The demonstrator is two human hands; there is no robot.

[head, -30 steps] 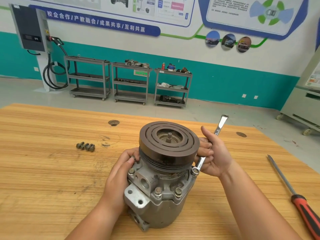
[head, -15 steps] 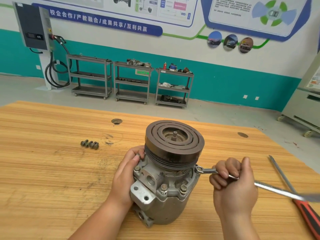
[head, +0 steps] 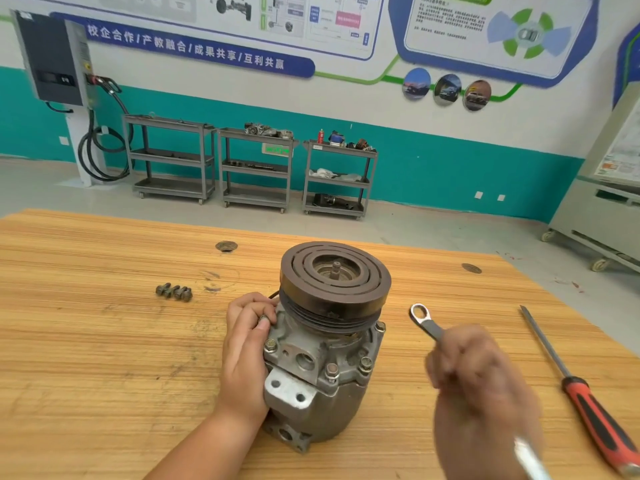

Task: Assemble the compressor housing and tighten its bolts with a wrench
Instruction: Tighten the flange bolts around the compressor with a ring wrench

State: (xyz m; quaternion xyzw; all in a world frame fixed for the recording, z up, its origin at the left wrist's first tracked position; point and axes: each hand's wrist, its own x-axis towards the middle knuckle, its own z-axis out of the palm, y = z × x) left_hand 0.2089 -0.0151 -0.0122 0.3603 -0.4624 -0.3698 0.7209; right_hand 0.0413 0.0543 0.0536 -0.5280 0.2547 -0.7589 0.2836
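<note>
Upright near the middle of the wooden worktop [head: 104, 358] stands the compressor housing [head: 322, 386], with its dark grooved pulley [head: 334, 275] facing up. The housing sits between the two hands, the left one touching it and the right one clear of it.

The left hand [head: 246, 348] clasps the housing's left side. Its palm lies flat against the grey casting, and its fingers curl in just under the pulley's rim, with the thumb tip beside one of the flange bolts [head: 331, 370]. Several of these bolts are seated around the flange, four of them facing the camera.

The right hand [head: 481, 393] is off to the housing's right and nearer the camera, its fingers clenched round the shank of the wrench [head: 431, 329]. This hand is heavily blurred, so the exact lie of its fingers cannot be made out. The wrench's ring end points up and left toward the housing but hangs apart from it, touching no bolt. Its other end pokes out below the hand at the frame's lower edge.

A small cluster of loose bolts [head: 174, 292] lies on the worktop well to the left of the housing, beyond the left hand. A screwdriver [head: 595, 414] with a red and black handle lies at the right edge, outside the right hand. Against the far wall stand three grey carts [head: 254, 168].
</note>
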